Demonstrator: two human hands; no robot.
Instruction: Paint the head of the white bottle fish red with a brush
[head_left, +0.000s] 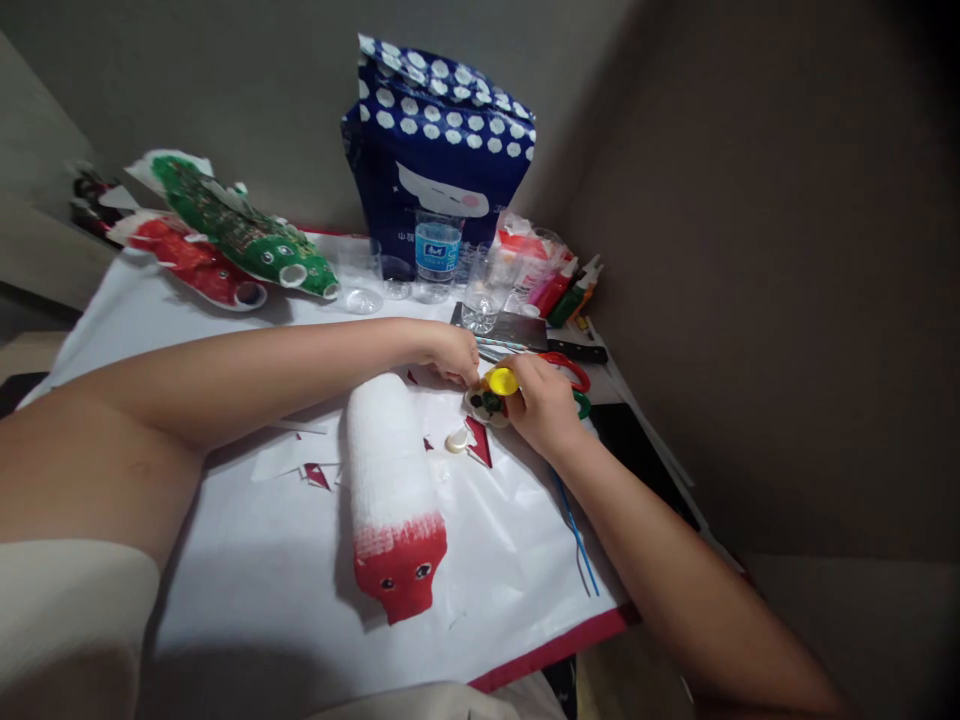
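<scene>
My right hand [546, 405] is closed round a small yellow container [503, 382], its round yellow end facing me, over a small white palette [480, 407] with dark paint in it. At the palette's left edge is my left hand [450, 355], its fingers curled down; what they hold, if anything, is hidden. Nearer to me lies a white, cloth-textured roll [390, 450] with a red painted end [401, 570] and two eyes. A small cream-coloured round piece [457, 441] and red scraps [478, 443] lie between the roll and the palette.
Green [247, 235] and red [191, 262] painted fish lie back left. A blue bag [442, 150] stands behind clear cups [360, 280] and a bottle [438, 245]. Back right are paint bottles [571, 298], a black-handled knife [577, 350] and red-handled scissors [570, 368]. A blue stick [576, 535] lies right.
</scene>
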